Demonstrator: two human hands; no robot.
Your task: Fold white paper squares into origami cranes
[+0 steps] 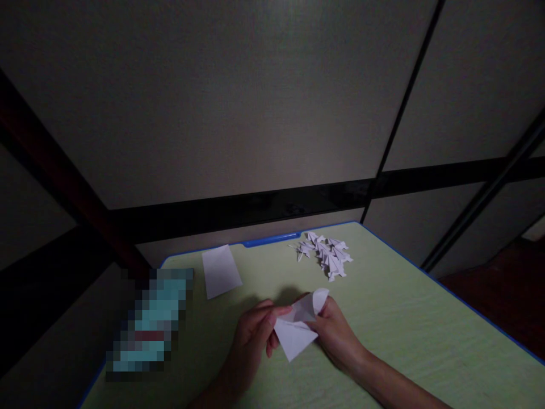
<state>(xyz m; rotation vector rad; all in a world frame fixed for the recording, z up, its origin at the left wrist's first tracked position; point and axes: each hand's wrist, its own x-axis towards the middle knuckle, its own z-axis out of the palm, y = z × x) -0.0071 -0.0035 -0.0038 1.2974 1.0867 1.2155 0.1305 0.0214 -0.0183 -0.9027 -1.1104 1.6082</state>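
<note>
A tall panelled wall of dull grey-brown boards [238, 102], crossed by a glossy black band [238, 210], stood behind everything. Against it was a pale green bench with a blue edge [417, 329]. On the bench's left side lay a long turquoise object [157, 312], pixelated beyond recognition.

The person's left hand [255, 329] and right hand [336, 329] met above the near middle of the bench, with a partly folded piece of thin white paper [297, 342] between them. It touched both, so neither hand was nearer. Its crease ran roughly crosswise from one hand to the other; below that, a flat pointed flap aimed down toward the person, while a looser flap curled up beside the right hand. The left grip was closed to a pinch, thumb and forefinger on the paper's left edge. The right grip held the opposite side, but its fingertips were hidden behind the curl, so how tightly they closed could not be told.

Beyond the right hand lay a cluster of small, pointed, folded white paper shapes [331, 257], overlapping too much to count. Beyond the left hand, well apart, lay a flat, blank, four-sided white sheet [221, 272].

Dim light blurred the folds, and both forearms were cut off by the lower border.
</note>
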